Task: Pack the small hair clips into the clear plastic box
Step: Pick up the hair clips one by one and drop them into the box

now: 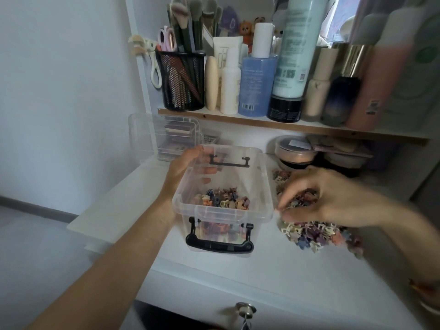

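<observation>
Wall: plain, pale bluish-white.
Floor: pale, dark skirting.
Desk: white.
Shelf: wood-edged.
Light: possibly daylight, upper right.

Shelf and desk stock around my work spot.

On my shelf: a black mesh cup of makeup brushes and pink-handled scissors; beside it a beige oval bottle, a white tube, a small white bottle, a blue bottle with white cap, a tall pale-green bottle on a black jar, a dark bottle with gold collar, a pink bottle. Below, on my white desk: a clear lidded organiser at back left, round powder tubs at back right. A drawer key sits at the front edge.
</observation>
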The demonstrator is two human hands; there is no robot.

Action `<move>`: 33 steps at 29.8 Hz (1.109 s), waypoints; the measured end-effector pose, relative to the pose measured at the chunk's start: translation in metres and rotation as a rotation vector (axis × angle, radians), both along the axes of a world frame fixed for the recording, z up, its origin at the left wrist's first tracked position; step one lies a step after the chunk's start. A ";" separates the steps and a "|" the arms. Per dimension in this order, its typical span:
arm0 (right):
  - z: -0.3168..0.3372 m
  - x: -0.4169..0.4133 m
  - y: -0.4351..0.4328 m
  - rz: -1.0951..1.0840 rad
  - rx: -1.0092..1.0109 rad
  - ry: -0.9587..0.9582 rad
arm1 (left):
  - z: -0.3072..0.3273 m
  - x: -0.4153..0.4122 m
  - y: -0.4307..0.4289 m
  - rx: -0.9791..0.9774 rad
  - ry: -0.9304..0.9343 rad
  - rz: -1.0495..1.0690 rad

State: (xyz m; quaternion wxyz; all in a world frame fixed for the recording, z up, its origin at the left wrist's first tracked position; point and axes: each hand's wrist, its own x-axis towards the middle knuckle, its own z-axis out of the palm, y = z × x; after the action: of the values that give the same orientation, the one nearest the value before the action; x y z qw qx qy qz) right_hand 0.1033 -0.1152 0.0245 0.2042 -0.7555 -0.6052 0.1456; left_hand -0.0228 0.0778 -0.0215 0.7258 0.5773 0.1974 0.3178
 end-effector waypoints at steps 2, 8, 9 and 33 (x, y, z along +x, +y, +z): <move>-0.006 -0.002 0.003 0.027 -0.081 -0.073 | 0.001 0.000 0.000 0.000 0.006 0.006; -0.011 -0.004 0.010 0.046 -0.041 -0.082 | 0.001 0.000 0.000 -0.006 0.000 0.012; -0.011 -0.003 0.011 0.035 0.001 -0.042 | 0.001 0.000 0.001 -0.005 -0.001 0.009; -0.012 0.001 0.021 -0.232 0.200 -0.225 | 0.001 0.000 -0.001 0.021 -0.011 -0.011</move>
State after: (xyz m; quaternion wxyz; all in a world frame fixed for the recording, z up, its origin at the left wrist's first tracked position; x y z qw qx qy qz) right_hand 0.1044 -0.0940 0.0120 0.2248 -0.8075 -0.5448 -0.0253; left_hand -0.0229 0.0767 -0.0209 0.7226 0.5841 0.1868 0.3191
